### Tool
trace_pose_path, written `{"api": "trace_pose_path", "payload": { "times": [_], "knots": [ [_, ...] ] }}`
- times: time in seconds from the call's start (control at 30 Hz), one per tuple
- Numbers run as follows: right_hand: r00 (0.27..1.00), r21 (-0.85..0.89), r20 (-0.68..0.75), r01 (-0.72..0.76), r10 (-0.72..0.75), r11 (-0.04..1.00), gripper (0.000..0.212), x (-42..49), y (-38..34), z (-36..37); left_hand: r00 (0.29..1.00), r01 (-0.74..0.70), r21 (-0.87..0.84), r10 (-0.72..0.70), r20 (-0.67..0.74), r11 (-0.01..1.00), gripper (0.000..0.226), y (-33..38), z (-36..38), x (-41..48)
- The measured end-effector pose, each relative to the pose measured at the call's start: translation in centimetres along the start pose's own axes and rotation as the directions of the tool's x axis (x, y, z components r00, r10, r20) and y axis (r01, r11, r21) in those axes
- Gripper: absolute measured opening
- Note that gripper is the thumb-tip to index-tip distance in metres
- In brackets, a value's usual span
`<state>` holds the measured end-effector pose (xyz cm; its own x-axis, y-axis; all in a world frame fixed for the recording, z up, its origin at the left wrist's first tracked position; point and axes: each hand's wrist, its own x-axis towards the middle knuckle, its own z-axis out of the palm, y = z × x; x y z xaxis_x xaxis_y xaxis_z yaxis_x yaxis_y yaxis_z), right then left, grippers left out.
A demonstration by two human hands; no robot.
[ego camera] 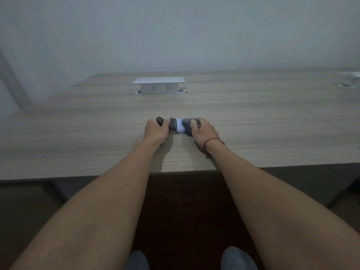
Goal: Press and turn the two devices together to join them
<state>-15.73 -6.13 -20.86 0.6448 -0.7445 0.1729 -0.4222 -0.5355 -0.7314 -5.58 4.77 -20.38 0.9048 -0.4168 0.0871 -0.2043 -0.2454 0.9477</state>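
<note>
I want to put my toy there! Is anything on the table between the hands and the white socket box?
No, the head view shows only bare wooden table between the white socket box and the dark-and-white bundle both hands hold.

Wood-grain counter (78,133) against a pale wall (175,32)

A white pop-up socket box (159,85) with two outlets stands raised near the counter's far edge. A second white fixture (350,78), blurred, sits at the far right. Dark floor (185,211) lies below the counter.
</note>
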Motion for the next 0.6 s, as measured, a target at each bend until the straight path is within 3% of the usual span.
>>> {"api": "trace_pose_path", "payload": {
  "times": [0.07, 0.23, 0.4, 0.53, 0.6],
  "knots": [
    [1.0, 0.002, 0.0, 0.015, -0.015, 1.0, 0.037, 0.1, 0.1, 0.1, 1.0, 0.01, -0.033, -0.01, 0.008, 0.999, 0.032, 0.1, 0.0, 0.0],
    [1.0, -0.009, 0.016, 0.006, -0.006, 1.0, 0.039, 0.1, 0.0, -0.1, 0.948, 0.112, -0.087, -0.08, 0.309, 0.99, 0.024, 1.0, -1.5, -1.0],
    [1.0, -0.004, 0.02, 0.022, -0.022, 1.0, 0.038, 0.0, 0.2, 0.0, 1.0, 0.014, -0.073, -0.012, 0.025, 0.997, 0.022, 1.1, -0.3, -1.5],
    [1.0, -0.008, 0.021, 0.021, -0.021, 1.0, 0.037, 0.1, 0.3, -0.1, 0.973, 0.042, -0.092, -0.02, 0.231, 0.995, 0.017, 1.1, -1.1, -2.0],
    [0.999, -0.018, 0.026, 0.019, -0.018, 1.0, 0.037, 0.0, 0.3, -0.1, 0.978, 0.011, 0.007, -0.012, 0.208, 1.0, 0.022, 1.1, -1.4, -1.5]
  ]
}}
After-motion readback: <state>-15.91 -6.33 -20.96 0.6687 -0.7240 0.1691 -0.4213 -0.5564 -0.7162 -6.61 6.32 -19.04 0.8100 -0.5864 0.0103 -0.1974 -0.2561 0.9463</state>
